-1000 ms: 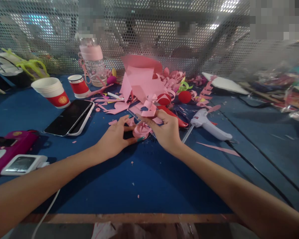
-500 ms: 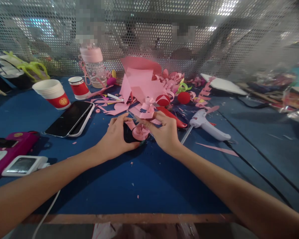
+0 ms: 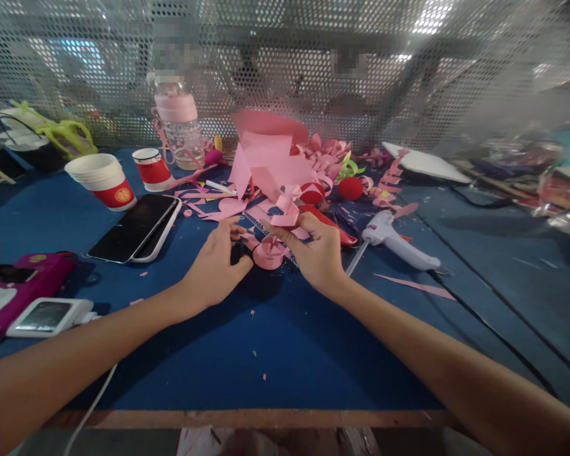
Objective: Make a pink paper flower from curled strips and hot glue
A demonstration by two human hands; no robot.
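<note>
In the middle of the blue table (image 3: 285,342), your left hand (image 3: 216,266) and right hand (image 3: 316,253) meet on a pink paper rosette (image 3: 270,254), fingers of both pinching its edges. It sits just above the tabletop, near the pile of pink paper scraps (image 3: 270,168). To its right lies a white glue gun (image 3: 399,240); to the left, a phone (image 3: 135,227) and red paper cups (image 3: 104,180).

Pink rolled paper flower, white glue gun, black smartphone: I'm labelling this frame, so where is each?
Pink rolled paper flower (image 3: 270,254), head view, on its coiled top.
White glue gun (image 3: 399,242), head view, on the middle of its body.
Black smartphone (image 3: 132,227), head view, on the dark screen.
</note>
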